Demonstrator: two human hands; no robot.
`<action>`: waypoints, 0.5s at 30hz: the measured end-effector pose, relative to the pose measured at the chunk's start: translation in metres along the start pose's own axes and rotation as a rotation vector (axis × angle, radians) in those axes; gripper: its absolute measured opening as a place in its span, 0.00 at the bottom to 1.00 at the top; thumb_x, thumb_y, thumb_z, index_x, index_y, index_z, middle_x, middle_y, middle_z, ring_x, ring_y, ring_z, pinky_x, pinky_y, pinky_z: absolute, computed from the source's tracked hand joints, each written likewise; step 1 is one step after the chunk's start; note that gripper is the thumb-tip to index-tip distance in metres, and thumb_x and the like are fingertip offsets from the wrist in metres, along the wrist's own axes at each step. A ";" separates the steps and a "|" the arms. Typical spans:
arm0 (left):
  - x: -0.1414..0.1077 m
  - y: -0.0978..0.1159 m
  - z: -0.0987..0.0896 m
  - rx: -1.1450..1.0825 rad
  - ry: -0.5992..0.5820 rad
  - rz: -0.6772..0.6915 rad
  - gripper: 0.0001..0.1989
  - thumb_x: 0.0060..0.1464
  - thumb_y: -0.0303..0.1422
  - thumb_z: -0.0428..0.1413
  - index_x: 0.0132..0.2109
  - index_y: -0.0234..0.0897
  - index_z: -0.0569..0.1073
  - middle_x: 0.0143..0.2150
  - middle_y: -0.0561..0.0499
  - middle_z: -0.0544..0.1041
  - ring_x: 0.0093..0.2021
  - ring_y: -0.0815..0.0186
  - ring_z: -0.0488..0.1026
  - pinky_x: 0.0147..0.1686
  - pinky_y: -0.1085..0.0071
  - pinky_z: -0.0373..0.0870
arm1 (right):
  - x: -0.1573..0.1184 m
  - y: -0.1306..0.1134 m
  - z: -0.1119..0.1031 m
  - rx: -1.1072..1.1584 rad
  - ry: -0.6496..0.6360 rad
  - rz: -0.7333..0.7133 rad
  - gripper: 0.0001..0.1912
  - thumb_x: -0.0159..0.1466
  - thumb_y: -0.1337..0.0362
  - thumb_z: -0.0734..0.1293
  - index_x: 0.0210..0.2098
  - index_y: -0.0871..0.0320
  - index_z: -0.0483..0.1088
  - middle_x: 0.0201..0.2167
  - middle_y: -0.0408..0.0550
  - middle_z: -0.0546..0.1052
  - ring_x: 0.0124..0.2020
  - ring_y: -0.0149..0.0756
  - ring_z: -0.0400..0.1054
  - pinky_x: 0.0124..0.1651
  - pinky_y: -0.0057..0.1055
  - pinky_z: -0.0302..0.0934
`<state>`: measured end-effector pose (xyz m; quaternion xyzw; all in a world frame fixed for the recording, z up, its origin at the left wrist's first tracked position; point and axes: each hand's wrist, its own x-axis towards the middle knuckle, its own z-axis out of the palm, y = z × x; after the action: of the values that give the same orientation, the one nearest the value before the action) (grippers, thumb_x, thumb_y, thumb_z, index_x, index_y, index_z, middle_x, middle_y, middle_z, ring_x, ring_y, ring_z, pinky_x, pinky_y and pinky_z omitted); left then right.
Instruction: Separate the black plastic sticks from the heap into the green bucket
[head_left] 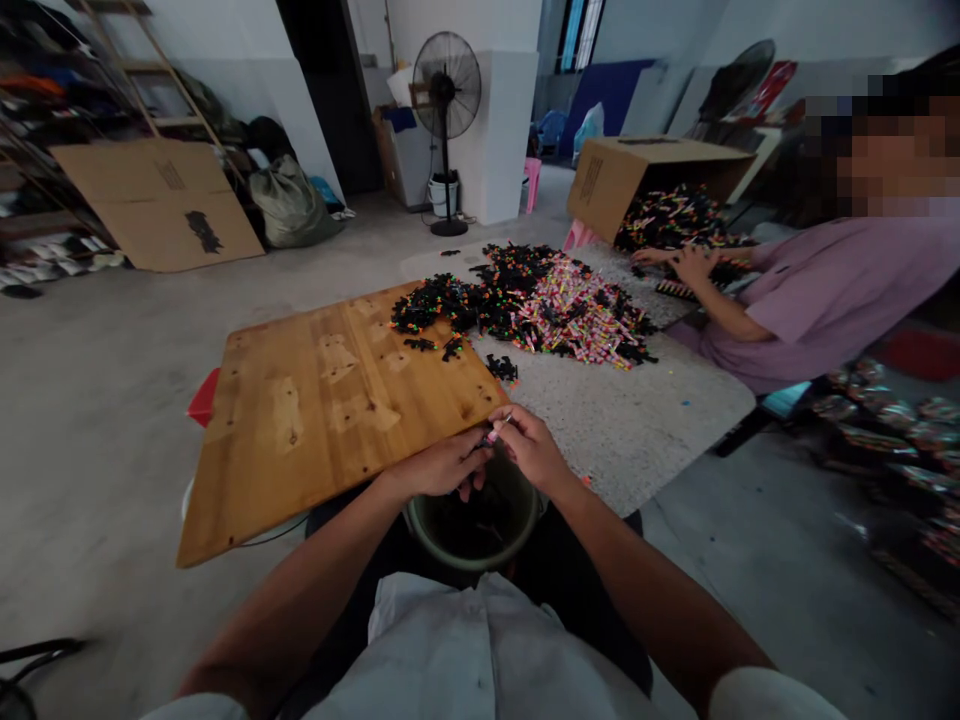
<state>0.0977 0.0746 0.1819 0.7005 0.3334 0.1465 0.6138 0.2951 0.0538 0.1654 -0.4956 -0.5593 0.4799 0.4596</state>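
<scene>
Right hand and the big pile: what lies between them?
Head view: a small cluster of black pieces lies on the speckled tabletop between right hand and pile.

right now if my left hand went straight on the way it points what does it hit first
Your left hand points at your right hand, so it would probably meet that first, along with the small pink piece at its fingertips; depth is unclear.

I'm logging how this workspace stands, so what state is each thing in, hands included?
Left hand: fingers curled, grip unclear
Right hand: pinching a small pink piece
Bucket: open, upright, dark inside
Fan: upright, running or not unclear
Box: open, on its side, small pieces at its mouth
Sack: bulging, on the floor
</scene>
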 end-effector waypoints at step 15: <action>0.119 -0.049 -0.072 0.158 0.385 0.062 0.05 0.53 0.36 0.64 0.34 0.39 0.79 0.37 0.45 0.80 0.44 0.55 0.76 0.48 0.66 0.70 | 0.152 0.066 -0.111 -0.921 0.160 0.307 0.16 0.71 0.70 0.61 0.50 0.61 0.78 0.47 0.57 0.82 0.50 0.41 0.74 0.50 0.28 0.63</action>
<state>0.1266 0.2075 0.1255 0.7155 0.4334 0.2697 0.4769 0.3994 0.2174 0.1183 -0.7594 -0.5968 0.2055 0.1579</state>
